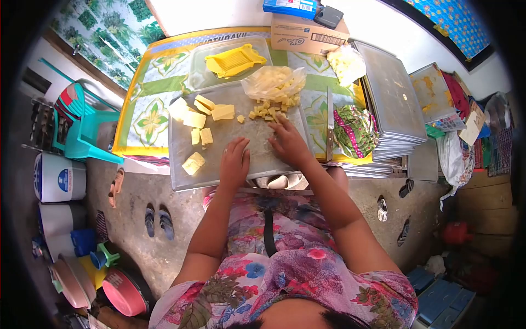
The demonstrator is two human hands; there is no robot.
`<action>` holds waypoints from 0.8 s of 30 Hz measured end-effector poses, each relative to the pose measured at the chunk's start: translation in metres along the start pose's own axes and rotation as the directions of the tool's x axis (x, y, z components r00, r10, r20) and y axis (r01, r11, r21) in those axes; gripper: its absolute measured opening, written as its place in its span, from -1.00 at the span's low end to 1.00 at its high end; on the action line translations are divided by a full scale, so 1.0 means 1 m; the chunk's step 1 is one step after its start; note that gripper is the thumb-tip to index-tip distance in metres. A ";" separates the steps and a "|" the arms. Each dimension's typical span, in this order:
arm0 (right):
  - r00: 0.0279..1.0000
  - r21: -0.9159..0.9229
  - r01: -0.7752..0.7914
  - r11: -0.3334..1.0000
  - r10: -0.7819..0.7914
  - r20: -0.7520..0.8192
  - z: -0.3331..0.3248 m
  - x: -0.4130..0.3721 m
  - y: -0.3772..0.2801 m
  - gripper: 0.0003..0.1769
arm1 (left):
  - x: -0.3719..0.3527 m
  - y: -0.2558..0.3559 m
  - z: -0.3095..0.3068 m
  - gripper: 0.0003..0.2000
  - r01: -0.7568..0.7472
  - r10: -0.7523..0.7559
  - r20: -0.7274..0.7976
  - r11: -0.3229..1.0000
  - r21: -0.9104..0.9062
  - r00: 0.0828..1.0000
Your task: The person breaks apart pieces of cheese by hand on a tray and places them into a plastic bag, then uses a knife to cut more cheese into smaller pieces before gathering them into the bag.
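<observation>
On the metal tray (219, 171) in front of me, my right hand (289, 142) lies with its fingers spread, the tips touching the near edge of a pile of small yellow cubes (267, 111) that look like cheese. Flat near the tray's front edge rests my left hand (235, 160), fingers stretched out and holding nothing. Larger pale yellow blocks (223, 112) sit toward the tray's left side, with one block (193, 163) apart near the front left. Behind the small cubes is a clear plastic bag (274, 82) of more cubes.
A yellow grater (235, 59) lies on a clear lid (200, 77) behind the tray. To the right are a long knife (330, 123), a green patterned cloth (355, 131) and stacked metal trays (392, 98). A cardboard box (307, 35) stands at the back; a teal chair (82, 129) is left.
</observation>
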State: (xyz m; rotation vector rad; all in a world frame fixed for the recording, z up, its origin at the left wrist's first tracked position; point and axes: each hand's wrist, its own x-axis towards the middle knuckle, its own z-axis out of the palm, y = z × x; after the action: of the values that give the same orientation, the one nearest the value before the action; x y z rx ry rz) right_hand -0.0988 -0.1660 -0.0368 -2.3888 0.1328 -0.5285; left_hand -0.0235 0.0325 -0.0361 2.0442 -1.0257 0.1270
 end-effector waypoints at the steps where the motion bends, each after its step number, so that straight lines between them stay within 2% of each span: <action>1: 1.000 0.017 0.013 1.000 -0.014 0.012 -0.001 0.001 -0.003 -0.55 | 0.012 -0.001 0.001 -0.71 0.010 -0.010 0.006 1.000 -0.019 1.000; 3: 0.999 0.049 0.040 0.998 -0.042 0.032 -0.007 0.006 -0.006 -0.54 | 0.037 -0.006 0.009 -0.72 0.030 -0.027 0.047 0.998 -0.048 0.999; 5: 0.993 -0.062 -0.107 0.992 0.104 -0.048 -0.012 0.012 0.000 -0.53 | 0.065 -0.011 0.018 -0.71 0.047 -0.039 0.113 0.997 -0.068 0.993; 6: 0.980 -0.115 -0.183 0.976 0.172 -0.095 -0.014 0.015 0.001 -0.52 | 0.078 -0.016 0.028 -0.70 0.028 -0.026 0.102 0.999 -0.022 0.994; 9: 0.958 -0.333 -0.265 0.905 0.209 -0.196 0.002 0.013 0.016 -0.51 | 0.102 -0.030 0.060 -0.65 -0.016 0.008 0.084 0.995 0.096 0.996; 12: 0.996 -0.248 -0.089 0.965 0.085 -0.028 0.009 -0.001 0.015 -0.50 | 0.113 -0.033 0.076 -0.61 -0.059 0.042 0.088 0.979 0.196 0.995; 14: 0.991 0.027 -0.124 0.992 0.122 0.053 -0.009 -0.002 -0.002 -0.52 | 0.106 -0.030 0.078 -0.59 -0.119 0.094 0.101 0.953 0.280 0.990; 15: 0.987 0.168 -0.146 0.975 0.131 0.098 -0.014 0.000 -0.007 -0.53 | 0.103 -0.027 0.075 -0.60 -0.091 0.069 0.117 0.976 0.198 0.991; 17: 0.993 0.092 -0.118 0.989 0.118 0.005 -0.013 0.007 0.009 -0.55 | 0.091 -0.022 0.065 -0.62 -0.021 0.015 0.160 0.999 0.037 0.987; 20: 0.993 -0.103 -0.107 0.989 0.100 -0.070 -0.012 0.027 0.029 -0.57 | 0.073 -0.007 0.039 -0.68 0.043 -0.021 0.277 0.996 -0.074 0.961; 23: 0.989 -0.301 -0.072 0.951 0.028 -0.148 -0.001 0.036 0.040 -0.59 | 0.047 -0.003 0.019 -0.71 -0.084 0.094 0.191 0.995 -0.061 0.977; 24: 0.985 -0.342 -0.053 0.938 -0.006 -0.171 0.003 0.037 0.040 -0.60 | 0.038 -0.005 0.014 -0.70 -0.066 0.073 0.161 0.996 -0.052 0.984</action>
State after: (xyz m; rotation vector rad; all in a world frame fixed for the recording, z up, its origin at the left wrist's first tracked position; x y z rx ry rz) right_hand -0.0624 -0.2038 -0.0523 -2.6753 0.3563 -0.7503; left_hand 0.0022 0.0003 -0.0328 2.0027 -1.1905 -0.0288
